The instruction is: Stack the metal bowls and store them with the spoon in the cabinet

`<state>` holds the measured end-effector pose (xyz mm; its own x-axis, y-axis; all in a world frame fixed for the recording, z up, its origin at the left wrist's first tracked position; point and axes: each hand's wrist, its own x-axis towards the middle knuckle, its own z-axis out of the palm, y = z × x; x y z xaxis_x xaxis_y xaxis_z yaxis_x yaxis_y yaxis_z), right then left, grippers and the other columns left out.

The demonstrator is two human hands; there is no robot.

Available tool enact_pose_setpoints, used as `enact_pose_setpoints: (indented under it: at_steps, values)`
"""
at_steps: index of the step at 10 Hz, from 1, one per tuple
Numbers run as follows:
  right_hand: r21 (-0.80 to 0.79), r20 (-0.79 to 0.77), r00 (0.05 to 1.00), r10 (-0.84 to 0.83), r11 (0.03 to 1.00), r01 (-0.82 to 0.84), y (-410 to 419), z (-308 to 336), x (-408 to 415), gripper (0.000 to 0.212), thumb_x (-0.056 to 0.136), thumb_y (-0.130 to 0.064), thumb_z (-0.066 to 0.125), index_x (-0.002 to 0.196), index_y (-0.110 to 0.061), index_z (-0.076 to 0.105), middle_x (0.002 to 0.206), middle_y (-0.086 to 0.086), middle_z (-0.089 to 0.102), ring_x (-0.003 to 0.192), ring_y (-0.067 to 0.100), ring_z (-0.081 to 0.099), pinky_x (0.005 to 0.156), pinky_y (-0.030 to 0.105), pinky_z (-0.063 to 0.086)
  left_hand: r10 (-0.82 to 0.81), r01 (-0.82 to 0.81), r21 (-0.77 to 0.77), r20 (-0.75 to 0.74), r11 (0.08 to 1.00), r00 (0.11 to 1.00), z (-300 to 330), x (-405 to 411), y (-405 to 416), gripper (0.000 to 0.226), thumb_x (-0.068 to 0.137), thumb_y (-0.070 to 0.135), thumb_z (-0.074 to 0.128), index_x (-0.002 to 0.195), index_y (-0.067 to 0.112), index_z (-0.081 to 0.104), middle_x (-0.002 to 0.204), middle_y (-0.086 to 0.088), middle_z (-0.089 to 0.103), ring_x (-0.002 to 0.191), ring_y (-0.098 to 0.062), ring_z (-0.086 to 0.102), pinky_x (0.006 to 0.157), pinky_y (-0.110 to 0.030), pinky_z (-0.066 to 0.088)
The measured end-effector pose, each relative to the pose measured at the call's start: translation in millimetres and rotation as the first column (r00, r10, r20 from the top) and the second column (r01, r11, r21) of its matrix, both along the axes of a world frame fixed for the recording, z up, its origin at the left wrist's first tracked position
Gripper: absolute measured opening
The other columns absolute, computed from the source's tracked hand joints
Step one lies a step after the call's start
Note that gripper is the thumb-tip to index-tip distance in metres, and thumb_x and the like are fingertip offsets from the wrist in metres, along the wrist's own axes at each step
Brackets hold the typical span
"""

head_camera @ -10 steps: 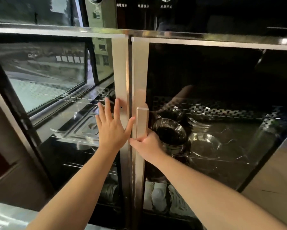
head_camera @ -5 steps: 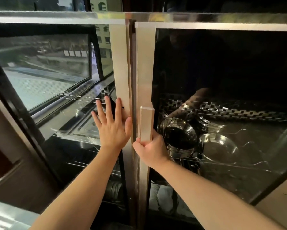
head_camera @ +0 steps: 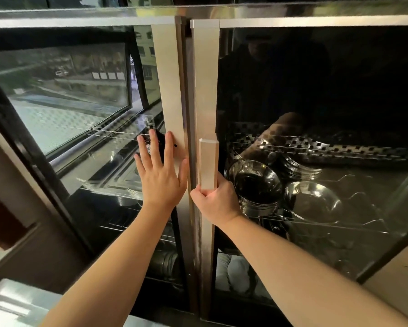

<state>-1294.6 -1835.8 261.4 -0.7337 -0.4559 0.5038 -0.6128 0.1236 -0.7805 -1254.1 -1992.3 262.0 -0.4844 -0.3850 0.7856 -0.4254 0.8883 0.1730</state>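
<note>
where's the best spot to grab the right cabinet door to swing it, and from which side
Take the raised vertical bar handle on the right door's inner edge, low down, where the right hand wraps it from the front. It stands proud of the flat metal frame, giving fingers purchase. The left hand lies flat on the left door.

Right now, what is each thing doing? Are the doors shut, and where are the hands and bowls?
Left door: looks shut.
Right door: shut or nearly shut.
Left hand: open, flat against the left door.
Right hand: gripping the handle.
Stacked metal bowls: inside, on the wire shelf.
Single bowl: upright beside the stack.
Spoon: cannot tell.
</note>
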Motion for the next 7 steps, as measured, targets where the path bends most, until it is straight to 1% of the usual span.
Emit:
enact_pose_setpoints:
  at_steps: [1, 2, 3, 4, 5, 6, 7]
  values:
    - [0.055, 0.063, 0.998, -0.031, 0.998, 0.027, 1.4, 3.7, 3.7, 0.013, 0.072, -0.041, 0.060, 0.073, -0.028, 0.059, 0.060, -0.006, 0.064, 0.056, 0.014, 0.068, 0.055, 0.040, 0.063, 0.008, -0.010, 0.039, 0.065, 0.999, 0.998, 9.9, 12.7, 8.8, 0.073, 0.101, 0.057, 0.032, 0.161, 0.025, 0.005, 0.168, -0.012, 0.004, 0.154, -0.037, -0.002, 0.120, -0.056, 0.009]
    - [0.119, 0.131, 0.991, -0.040, 0.993, 0.025, 3.1, 6.5, 7.3, 0.011, 0.073, -0.042, 0.061, 0.075, -0.033, 0.056, 0.056, -0.010, 0.060, 0.058, 0.013, 0.068, 0.060, 0.041, 0.064, -0.003, -0.010, 0.086, 0.150, 0.996, 0.989, 20.1, 27.5, 16.9, 0.075, 0.099, 0.057, 0.036, 0.160, 0.028, 0.004, 0.168, -0.011, 0.004, 0.154, -0.037, 0.003, 0.119, -0.056, 0.013]
    - [0.176, 0.241, 0.970, -0.018, 0.984, -0.025, 7.4, 11.5, 9.5, 0.015, 0.072, -0.043, 0.064, 0.073, -0.030, 0.059, 0.048, -0.013, 0.056, 0.056, 0.019, 0.067, 0.066, 0.045, 0.064, -0.033, 0.002, 0.150, 0.205, 0.989, 0.978, 29.3, 43.1, 24.4, 0.080, 0.095, 0.053, 0.045, 0.159, 0.030, 0.005, 0.169, -0.010, 0.004, 0.154, -0.035, 0.005, 0.120, -0.058, 0.020]
    - [0.218, 0.329, 0.944, 0.028, 0.970, -0.105, 13.9, 20.8, 12.6, 0.018, 0.074, -0.044, 0.071, 0.084, -0.031, 0.065, 0.065, -0.013, 0.067, 0.070, 0.015, 0.070, 0.076, 0.041, 0.062, -0.050, 0.005, 0.197, 0.227, 0.980, 0.973, 38.0, 58.3, 33.1, 0.083, 0.093, 0.052, 0.051, 0.158, 0.028, 0.007, 0.169, -0.008, 0.004, 0.154, -0.033, 0.007, 0.119, -0.057, 0.024]
    - [0.312, 0.411, 0.909, 0.071, 0.926, -0.214, 23.4, 36.1, 13.9, 0.026, 0.077, -0.047, 0.079, 0.096, -0.036, 0.065, 0.089, -0.012, 0.071, 0.085, 0.009, 0.067, 0.075, 0.029, 0.056, -0.088, 0.034, 0.232, 0.228, 0.972, 0.970, 50.7, 70.7, 45.7, 0.083, 0.090, 0.054, 0.055, 0.157, 0.027, 0.013, 0.166, -0.007, 0.014, 0.151, -0.033, 0.019, 0.115, -0.056, 0.032]
    - [0.411, 0.367, 0.926, 0.092, 0.877, -0.250, 38.9, 70.2, 12.6, 0.028, 0.076, -0.055, 0.079, 0.092, -0.034, 0.069, 0.089, -0.010, 0.072, 0.082, 0.009, 0.068, 0.073, 0.028, 0.057, -0.139, 0.109, 0.192, 0.152, 0.975, 0.979, 71.2, 81.5, 58.4, 0.077, 0.088, 0.055, 0.055, 0.151, 0.027, 0.023, 0.157, -0.005, 0.031, 0.142, -0.031, 0.036, 0.109, -0.050, 0.042]
    - [0.452, 0.206, 0.979, 0.005, 0.887, -0.099, 61.4, 108.6, 16.0, 0.049, 0.072, -0.068, 0.071, 0.103, -0.031, 0.064, 0.087, -0.011, 0.067, 0.078, 0.007, 0.065, 0.066, 0.027, 0.055, -0.199, 0.182, 0.168, 0.093, 0.969, 0.976, 97.0, 92.1, 74.3, 0.070, 0.087, 0.061, 0.050, 0.146, 0.029, 0.031, 0.144, 0.001, 0.044, 0.131, -0.023, 0.047, 0.101, -0.038, 0.045]
